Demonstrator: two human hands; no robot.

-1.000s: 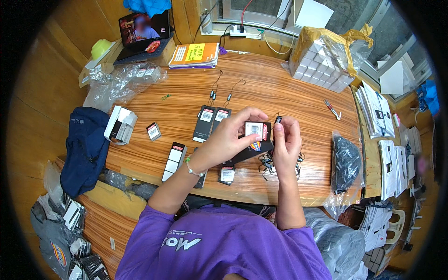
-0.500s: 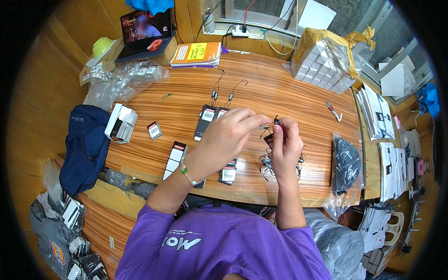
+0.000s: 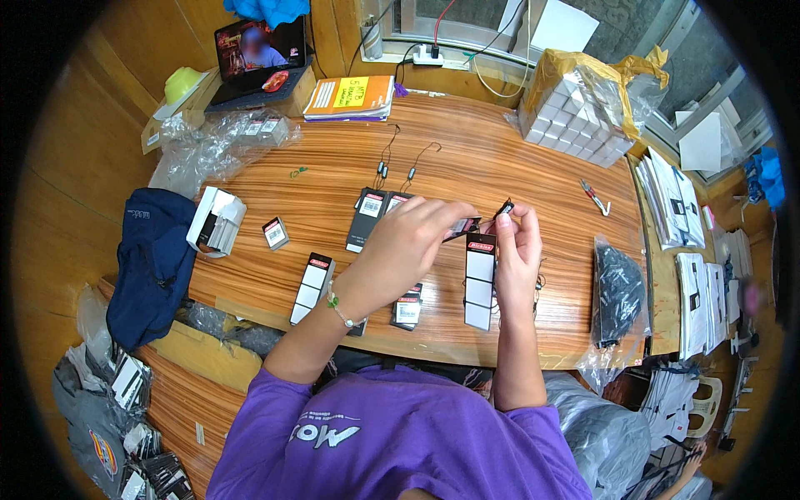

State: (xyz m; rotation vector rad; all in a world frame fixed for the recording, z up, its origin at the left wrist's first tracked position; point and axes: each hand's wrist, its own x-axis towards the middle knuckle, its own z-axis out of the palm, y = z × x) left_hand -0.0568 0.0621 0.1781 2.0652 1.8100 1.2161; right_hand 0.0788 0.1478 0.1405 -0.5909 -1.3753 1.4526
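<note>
My left hand [image 3: 407, 246] pinches a small dark hang tag [image 3: 464, 227] over the table. Close beside it, my right hand [image 3: 518, 250] is closed on a black string fastener [image 3: 506, 208]. A long hang tag [image 3: 479, 282], black with white panels and a red top, dangles between the hands from the string. Behind my left wrist lie stacks of dark tags [image 3: 367, 217] with two strings [image 3: 410, 177] stretching away from them. Another long tag stack [image 3: 312, 287] is left of my forearm, and a tag pile [image 3: 407, 310] lies under it. Loose strings [image 3: 540, 283] are mostly hidden behind my right hand.
A small tag stack [image 3: 275, 233] and an open white box [image 3: 218, 221] stand at left beside a navy bag [image 3: 146, 267]. Snips [image 3: 596, 198] and a bagged black item [image 3: 618, 293] lie at right. A bag of white boxes [image 3: 575, 117], papers [image 3: 350, 97] and a laptop [image 3: 262, 50] are behind.
The long tag now hangs in full view between my hands, covering part of the string pile. My right hand has shifted slightly, tilting the fastener. A person's arm has appeared at the lower right.
</note>
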